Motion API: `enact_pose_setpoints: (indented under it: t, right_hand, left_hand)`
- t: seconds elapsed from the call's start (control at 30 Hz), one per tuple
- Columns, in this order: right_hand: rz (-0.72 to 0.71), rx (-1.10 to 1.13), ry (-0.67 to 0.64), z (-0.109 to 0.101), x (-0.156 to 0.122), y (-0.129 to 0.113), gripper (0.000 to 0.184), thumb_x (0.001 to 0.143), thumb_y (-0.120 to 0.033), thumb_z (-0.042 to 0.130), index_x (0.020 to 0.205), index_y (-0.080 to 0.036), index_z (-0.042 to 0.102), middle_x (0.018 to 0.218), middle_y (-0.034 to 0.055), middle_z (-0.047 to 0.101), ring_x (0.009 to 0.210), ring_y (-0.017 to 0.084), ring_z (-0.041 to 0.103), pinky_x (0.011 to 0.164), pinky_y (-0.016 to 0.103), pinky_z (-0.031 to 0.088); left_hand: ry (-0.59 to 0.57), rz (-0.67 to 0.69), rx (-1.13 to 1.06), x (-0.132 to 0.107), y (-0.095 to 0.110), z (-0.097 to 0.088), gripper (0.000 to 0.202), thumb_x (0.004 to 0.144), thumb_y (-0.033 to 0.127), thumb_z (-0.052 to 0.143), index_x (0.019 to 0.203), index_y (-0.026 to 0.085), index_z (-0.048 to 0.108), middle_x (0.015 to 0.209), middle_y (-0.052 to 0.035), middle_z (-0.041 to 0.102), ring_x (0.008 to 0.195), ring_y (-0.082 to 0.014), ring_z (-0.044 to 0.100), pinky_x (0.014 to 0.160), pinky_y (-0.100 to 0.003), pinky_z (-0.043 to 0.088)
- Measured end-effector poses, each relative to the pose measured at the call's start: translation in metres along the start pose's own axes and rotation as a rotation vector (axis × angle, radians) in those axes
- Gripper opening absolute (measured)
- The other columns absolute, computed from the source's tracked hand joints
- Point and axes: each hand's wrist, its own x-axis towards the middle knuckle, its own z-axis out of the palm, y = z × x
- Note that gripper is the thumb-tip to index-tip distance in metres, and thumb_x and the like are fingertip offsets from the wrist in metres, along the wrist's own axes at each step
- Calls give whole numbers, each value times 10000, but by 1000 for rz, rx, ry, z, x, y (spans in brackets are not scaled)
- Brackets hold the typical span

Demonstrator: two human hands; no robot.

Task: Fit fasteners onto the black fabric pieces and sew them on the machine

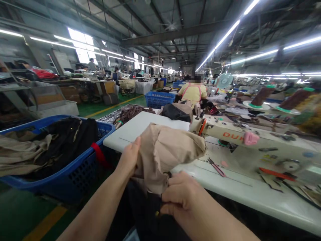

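A crumpled piece of beige cloth point(173, 142) is held up in front of me, over the near edge of the white sewing table. My left hand point(130, 157) is closed on its left side, with the thumb on top. Lower down, my right hand point(179, 194) pinches the cloth's bottom edge, where dark fabric point(142, 201) hangs below. A small gold-coloured fastener point(157, 213) shows beside the right fingertips. The cloth's far end reaches towards the head of the sewing machine point(240, 137). Its needle area is partly hidden.
Pink-handled snips point(217, 167) lie on the white table point(140, 129). A blue basket point(75, 160) of dark and beige garments stands at left. Thread cones point(263, 97) rise behind the machine. Ahead, a person in yellow point(193, 92) sits beside another blue basket point(159, 99).
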Motion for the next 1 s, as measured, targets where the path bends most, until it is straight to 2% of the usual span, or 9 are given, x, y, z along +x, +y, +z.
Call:
enact_pose_setpoints:
  t: [0.13, 0.23, 0.3, 0.5, 0.63, 0.73, 0.83, 0.93, 1.0]
  right_hand:
    - [-148, 201, 31, -9, -4, -24, 270, 903, -220, 750, 654, -180, 654, 690, -14, 616, 765, 122, 605, 678, 232, 422]
    - [-268, 283, 172, -10, -3, -32, 324, 946, -344, 704, 672, -181, 646, 673, -12, 591, 716, 116, 582, 665, 238, 419]
    - [-310, 274, 253, -12, -3, -36, 342, 956, -363, 691, 670, -185, 628, 649, -20, 566, 672, 109, 562, 660, 246, 410]
    - [-122, -214, 367, -36, 2, -35, 329, 981, -142, 564, 657, -196, 563, 676, 16, 573, 694, 163, 523, 691, 322, 349]
    - [7, -515, 349, -37, 20, 3, 286, 863, -57, 679, 618, -184, 605, 625, 9, 582, 660, 172, 496, 694, 338, 319]
    - [97, -451, 292, -32, 29, 32, 262, 866, -70, 695, 637, -184, 639, 660, 8, 618, 685, 167, 533, 696, 320, 344]
    - [142, -342, 270, -34, 32, 48, 260, 879, -77, 690, 647, -182, 641, 682, -1, 633, 697, 155, 554, 683, 297, 355]
    - [157, -249, 247, -39, 33, 57, 285, 887, -69, 668, 628, -179, 621, 672, -10, 621, 683, 143, 551, 654, 279, 346]
    - [167, -224, 258, -40, 35, 61, 296, 892, -78, 657, 618, -179, 613, 667, -7, 611, 693, 147, 555, 656, 277, 345]
  left_hand:
    - [218, 59, -53, -28, 47, -34, 537, 886, 653, 578, 836, 135, 711, 708, -55, 706, 696, -221, 646, 669, -322, 523]
    - [488, 316, 84, -38, 74, -47, 490, 946, 612, 527, 709, 197, 635, 658, 5, 609, 626, -173, 539, 567, -287, 423]
    - [535, 433, 159, -34, 82, -45, 510, 971, 613, 488, 674, 210, 587, 654, 19, 563, 622, -166, 513, 565, -291, 390]
    - [222, 449, 514, 35, 73, 5, 550, 1061, 491, 272, 731, 180, 582, 737, -43, 631, 772, -212, 611, 714, -315, 463]
    - [-142, 334, 654, 74, 55, 48, 394, 965, 381, 562, 621, 188, 573, 604, -32, 602, 683, -225, 651, 654, -298, 483]
    - [-191, 343, 684, 69, 47, 60, 206, 860, 261, 690, 695, 181, 595, 652, -26, 618, 700, -222, 651, 677, -297, 496]
    - [-239, 462, 631, 41, 43, 49, 66, 882, 240, 660, 913, 188, 634, 868, -33, 673, 816, -195, 643, 779, -291, 502]
    - [-590, 515, 471, 13, 31, 32, 92, 913, 238, 620, 973, 209, 682, 914, -19, 695, 812, -172, 646, 761, -268, 506]
    - [-701, 438, 421, 1, 16, 24, 168, 872, 193, 651, 1028, 217, 709, 1014, -31, 725, 866, -178, 668, 770, -266, 518]
